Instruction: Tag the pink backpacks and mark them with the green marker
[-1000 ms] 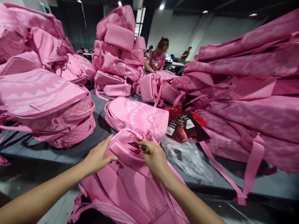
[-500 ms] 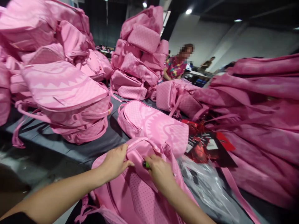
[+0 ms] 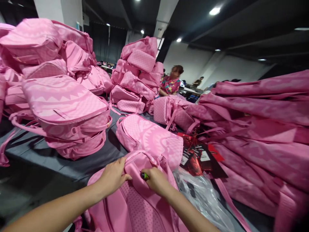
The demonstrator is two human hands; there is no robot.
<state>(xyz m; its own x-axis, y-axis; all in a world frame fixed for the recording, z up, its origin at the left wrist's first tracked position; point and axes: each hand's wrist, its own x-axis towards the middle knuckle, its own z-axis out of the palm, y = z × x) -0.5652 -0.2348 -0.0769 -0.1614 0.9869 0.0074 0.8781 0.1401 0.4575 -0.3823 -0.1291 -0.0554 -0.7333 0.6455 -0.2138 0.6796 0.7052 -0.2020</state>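
Observation:
A pink backpack (image 3: 142, 206) with a dotted back panel lies nearest to me, its back facing up. My left hand (image 3: 114, 175) grips the top edge of this backpack, left of its carry loop, with the thumb on the pink fabric. A small green tool with a dark end (image 3: 145, 176) pokes out of my closed right hand (image 3: 155, 182), which is right of the left hand and close against the upper back. Most of the tool is hidden by the fingers. Just beyond lies another pink backpack (image 3: 154, 137) with a zigzag print.
Pink backpacks (image 3: 65, 109) are piled on the dark table cover (image 3: 72, 166) at left. Small pink bags (image 3: 141, 61) are stacked behind, and more backpacks (image 3: 265, 138) at right. Red and black tags (image 3: 198, 158) and clear plastic (image 3: 205, 193) lie right. A person (image 3: 170, 82) is farther back.
The view has tilted up, showing more ceiling, and the things sit lower and a little left in it. Both hands keep their places on the backpack.

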